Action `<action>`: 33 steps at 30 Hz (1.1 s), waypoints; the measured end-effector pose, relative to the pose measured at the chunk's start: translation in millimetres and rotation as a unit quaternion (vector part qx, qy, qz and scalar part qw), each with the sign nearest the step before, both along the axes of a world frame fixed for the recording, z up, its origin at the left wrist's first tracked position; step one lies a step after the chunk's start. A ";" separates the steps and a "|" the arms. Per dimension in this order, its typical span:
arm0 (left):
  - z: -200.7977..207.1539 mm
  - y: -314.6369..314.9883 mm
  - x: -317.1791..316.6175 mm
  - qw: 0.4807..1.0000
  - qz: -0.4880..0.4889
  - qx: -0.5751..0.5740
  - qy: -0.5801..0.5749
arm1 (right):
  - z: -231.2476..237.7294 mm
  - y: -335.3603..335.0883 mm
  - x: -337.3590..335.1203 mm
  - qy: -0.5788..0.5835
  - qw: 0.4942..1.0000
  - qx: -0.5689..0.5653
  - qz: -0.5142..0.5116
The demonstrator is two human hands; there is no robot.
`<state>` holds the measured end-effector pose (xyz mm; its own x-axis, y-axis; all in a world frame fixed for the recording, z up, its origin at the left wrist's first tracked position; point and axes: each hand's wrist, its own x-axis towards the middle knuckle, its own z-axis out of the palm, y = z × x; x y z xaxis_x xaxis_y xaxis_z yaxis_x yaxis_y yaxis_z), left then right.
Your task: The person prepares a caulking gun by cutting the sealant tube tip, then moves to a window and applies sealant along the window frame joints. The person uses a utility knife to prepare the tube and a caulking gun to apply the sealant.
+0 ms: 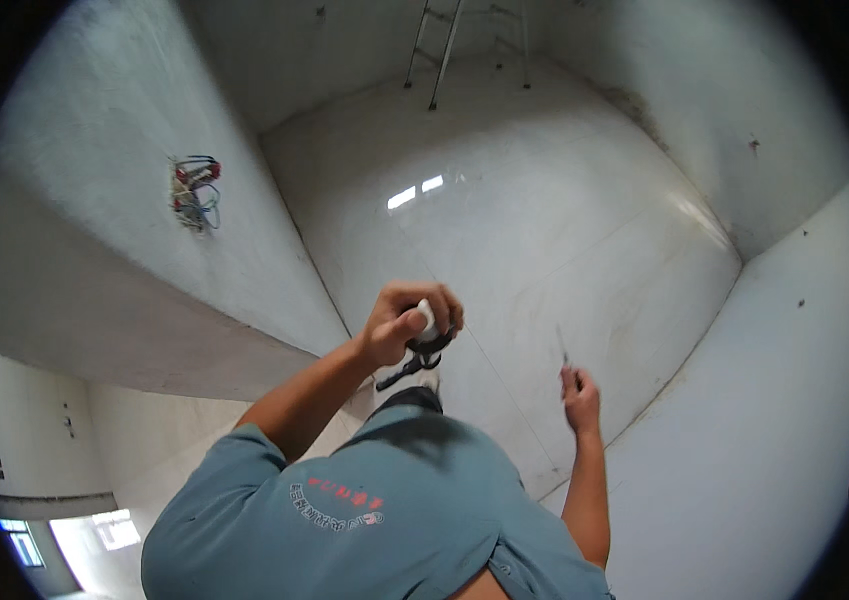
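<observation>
In a teal shirt (344, 540) bearing red and white print, you are looking down on both your hands above a pale floor (504, 260). Your left hand (394, 312) is curling its fingers around a rounded white-and-black object (426, 318), holding it in front of your chest, while a short black strap (402, 374) is hanging from its underside. Off to the right and well apart, your right hand (581, 402) is pinching a thin tool (564, 354) between thumb and fingers, its tip pointing away from you and blurring too much to identify. To your left, a grey wall (114, 130) is showing an opening where coloured wires (194, 195) are spilling out. Farther on, the floor is catching two bright reflections (414, 193), and beyond them a metal ladder (447, 50) is standing near the far walls.
</observation>
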<state>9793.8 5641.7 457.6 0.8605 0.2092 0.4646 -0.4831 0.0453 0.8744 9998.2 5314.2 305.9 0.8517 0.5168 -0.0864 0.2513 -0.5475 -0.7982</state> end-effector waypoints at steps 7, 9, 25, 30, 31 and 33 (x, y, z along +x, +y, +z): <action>-25.8 65.1 111.8 0.999 0.006 -0.029 0.021 | 187.5 147.4 51.3 -0.097 0.963 0.186 0.171; -31.2 78.0 131.6 0.999 -0.003 -0.035 0.023 | 207.6 174.4 50.2 -0.103 0.967 0.166 0.166; -35.1 121.9 290.4 0.995 0.045 0.029 0.088 | 217.7 258.8 217.2 -0.300 0.899 0.101 0.304; -45.3 144.1 316.6 0.988 0.099 0.060 0.100 | 207.9 280.8 250.2 -0.301 0.897 0.079 0.313; -45.6 143.1 315.2 0.986 0.112 0.066 0.104 | 206.9 280.7 250.5 -0.302 0.895 0.083 0.317; -46.9 139.6 310.6 0.984 0.121 0.091 0.096 | 205.0 278.2 247.2 -0.300 0.898 0.073 0.312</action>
